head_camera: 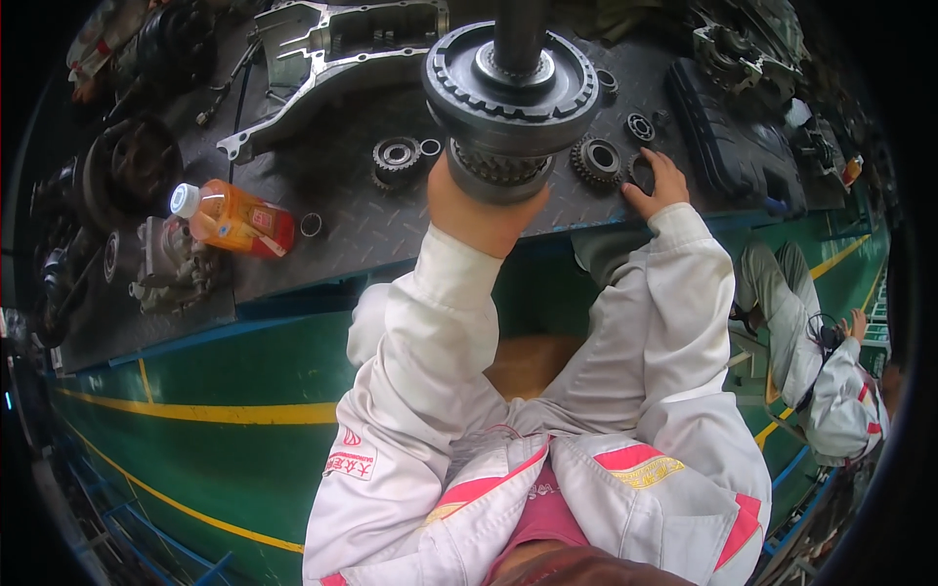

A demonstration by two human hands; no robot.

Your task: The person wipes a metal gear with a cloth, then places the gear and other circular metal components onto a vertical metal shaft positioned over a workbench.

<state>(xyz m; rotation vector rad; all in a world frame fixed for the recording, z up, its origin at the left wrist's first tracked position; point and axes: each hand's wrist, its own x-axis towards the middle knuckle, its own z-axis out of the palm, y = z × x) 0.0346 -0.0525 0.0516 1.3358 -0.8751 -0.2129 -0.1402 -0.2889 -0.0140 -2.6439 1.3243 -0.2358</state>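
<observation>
My left hand [469, 209] grips the lower end of a gear-and-shaft assembly [513, 80] from below and holds it upright above the bench. A broad toothed disc surrounds its dark shaft, with finer gear teeth underneath; this assembly hides part of my left fingers. On the bench's right side, my right hand [659, 183] has thumb and fingers around a thin metal synchronizer-like ring [639, 170]. Beside that ring lies a gear [599, 158], and beyond it a ball bearing [640, 127]. Another gear [396, 155] and a small ring [430, 147] rest left of the assembly.
An open aluminium gearbox housing [322, 66] lies at the back. An orange drink bottle [234, 220] lies on the left near a metal casting [172, 264]. A black plastic case [722, 139] borders the right side. Another person [828, 381] sits farther right.
</observation>
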